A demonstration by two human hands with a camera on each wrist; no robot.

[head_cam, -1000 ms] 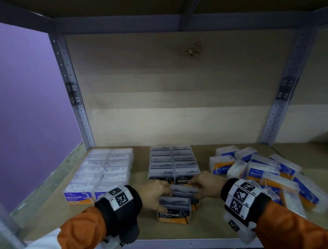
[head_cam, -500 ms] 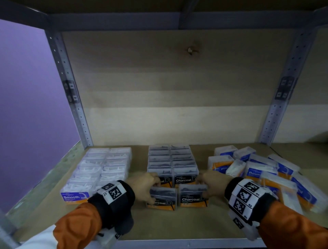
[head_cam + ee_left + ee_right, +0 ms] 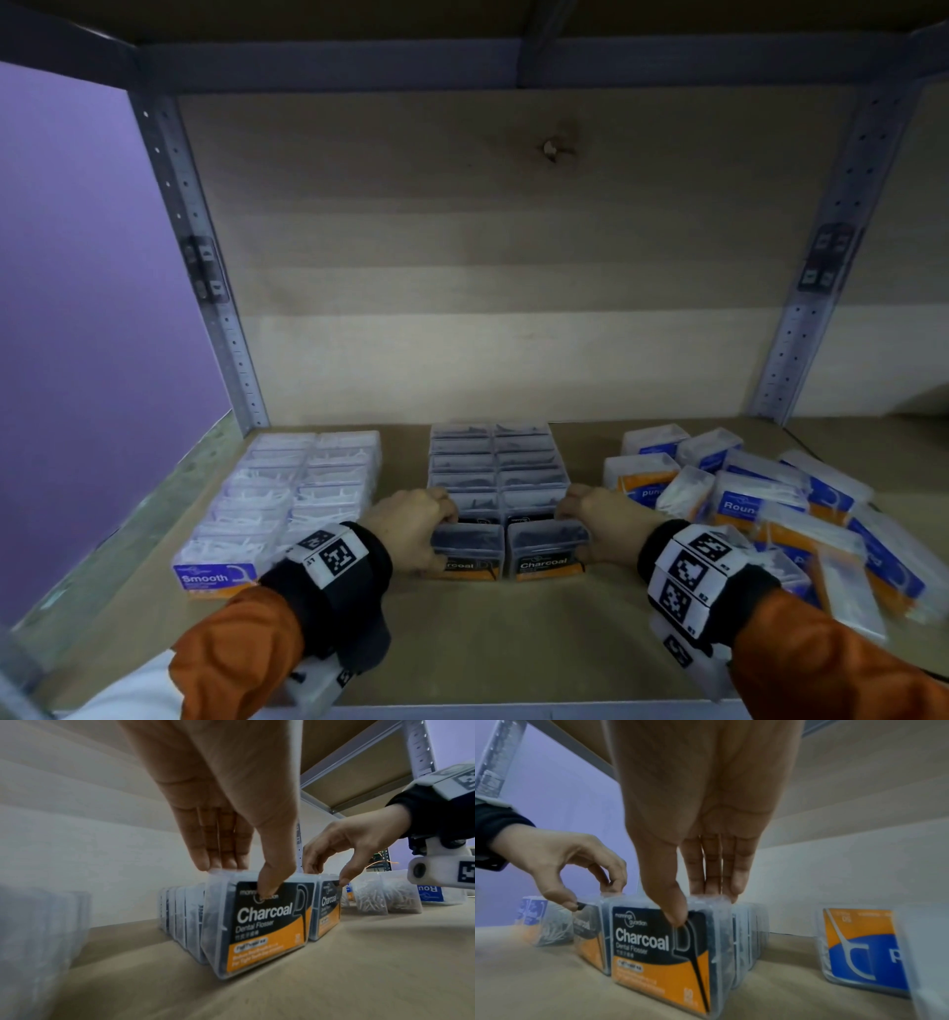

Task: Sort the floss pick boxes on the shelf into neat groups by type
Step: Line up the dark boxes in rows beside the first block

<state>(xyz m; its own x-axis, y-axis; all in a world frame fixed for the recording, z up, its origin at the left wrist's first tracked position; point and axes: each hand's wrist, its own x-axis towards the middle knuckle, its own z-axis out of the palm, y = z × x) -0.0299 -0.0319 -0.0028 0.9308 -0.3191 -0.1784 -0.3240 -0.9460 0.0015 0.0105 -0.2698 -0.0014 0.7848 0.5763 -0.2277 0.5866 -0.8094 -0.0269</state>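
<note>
Shelf (image 3: 513, 642): wooden board with grey metal uprights; it carries three groups of floss pick boxes.
Smooth group (image 3: 287, 493): at 9 o'clock on the shelf; clear boxes in two neat columns running front to back, a blue "Smooth" label on the front left box.
Charcoal group (image 3: 498, 462): at the centre; dark boxes in two columns running toward 12 o'clock.
Left front box (image 3: 464, 550): upright at the 6 o'clock end of the left Charcoal column, label facing the person; the left wrist view shows it tipped slightly, its base just in front of the box behind.
Right front box (image 3: 547, 550): upright at the 6 o'clock end of the right Charcoal column, just beside the left front box, label facing the person.
Left hand (image 3: 411, 529): pinches the left front box at its top; thumb (image 3: 270, 880) on the label face, fingers (image 3: 203, 860) over the back edge.
Right hand (image 3: 601, 519): pinches the right front box at its top; thumb (image 3: 672, 908) on the label face, fingers (image 3: 739, 880) over the back edge.
Round group (image 3: 760, 509): at 3 o'clock; blue and orange boxes of white picks lying in a loose heap at mixed angles, well apart from the Smooth group.
</note>
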